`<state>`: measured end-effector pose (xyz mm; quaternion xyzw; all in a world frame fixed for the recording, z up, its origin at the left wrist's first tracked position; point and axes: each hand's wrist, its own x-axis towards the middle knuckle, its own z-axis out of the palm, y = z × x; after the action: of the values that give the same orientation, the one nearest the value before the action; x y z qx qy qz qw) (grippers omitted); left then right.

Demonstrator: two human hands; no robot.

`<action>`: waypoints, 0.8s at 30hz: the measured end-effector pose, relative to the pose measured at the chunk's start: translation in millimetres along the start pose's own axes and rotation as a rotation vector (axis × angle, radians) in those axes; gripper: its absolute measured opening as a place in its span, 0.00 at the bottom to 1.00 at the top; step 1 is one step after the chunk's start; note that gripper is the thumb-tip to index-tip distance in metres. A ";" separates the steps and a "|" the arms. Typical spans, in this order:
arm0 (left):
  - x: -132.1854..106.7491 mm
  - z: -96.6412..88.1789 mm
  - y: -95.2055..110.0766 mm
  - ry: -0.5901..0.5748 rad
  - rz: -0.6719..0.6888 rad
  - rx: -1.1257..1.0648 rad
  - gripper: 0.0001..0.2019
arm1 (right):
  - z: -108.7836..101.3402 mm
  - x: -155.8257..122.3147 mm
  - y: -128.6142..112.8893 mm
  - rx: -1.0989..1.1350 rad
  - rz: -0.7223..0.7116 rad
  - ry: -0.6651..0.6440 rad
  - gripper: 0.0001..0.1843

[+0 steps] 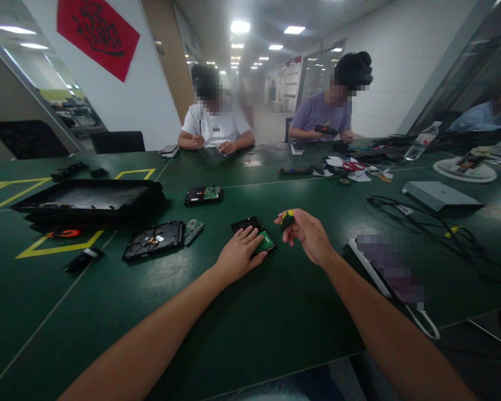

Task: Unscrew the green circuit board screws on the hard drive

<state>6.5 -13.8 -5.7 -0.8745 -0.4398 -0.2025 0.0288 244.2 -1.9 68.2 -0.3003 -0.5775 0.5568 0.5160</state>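
My left hand (241,252) lies over a hard drive (246,223), its fingers stretched out and partly covering the black case and the green circuit board (268,240). Just to the right, my right hand (311,234) is closed around the dark green and yellow handle of what looks like a screwdriver (287,220); its shaft and tip cannot be made out. An opened hard drive (156,239) sits to the left, a loose circuit board (193,229) at its corner. Farther back rests another hard drive (202,195), board side up.
Stacked black trays (87,195) stand at the left on the green table (217,345). At the right are a silver box (442,196), black cables (426,234) and a white-edged, blurred object (371,267). Two people (215,120) sit across the table, another at far right.
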 end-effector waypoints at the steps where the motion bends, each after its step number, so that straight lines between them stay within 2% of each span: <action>1: 0.0 -0.4 0.4 -0.002 0.000 -0.005 0.27 | 0.0 0.1 0.0 0.002 0.003 0.002 0.22; 7: -0.3 -1.8 2.5 -0.007 -0.015 0.000 0.26 | -0.2 0.4 0.9 -0.057 -0.003 0.034 0.18; 12: -0.2 -2.6 3.3 -0.001 -0.020 0.007 0.26 | 0.4 0.1 0.3 -0.044 -0.007 0.006 0.17; 18: -0.1 -3.8 2.8 -0.019 -0.014 0.014 0.27 | 1.4 -0.2 -1.0 0.033 -0.010 -0.010 0.19; 24: -0.1 -2.9 2.6 -0.018 -0.014 0.009 0.27 | -0.6 0.1 -0.5 -0.037 0.000 0.027 0.19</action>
<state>7.4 -16.1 -2.8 -0.8730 -0.4472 -0.1927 0.0271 244.8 -1.7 68.6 -0.3173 -0.5808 0.5419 0.5181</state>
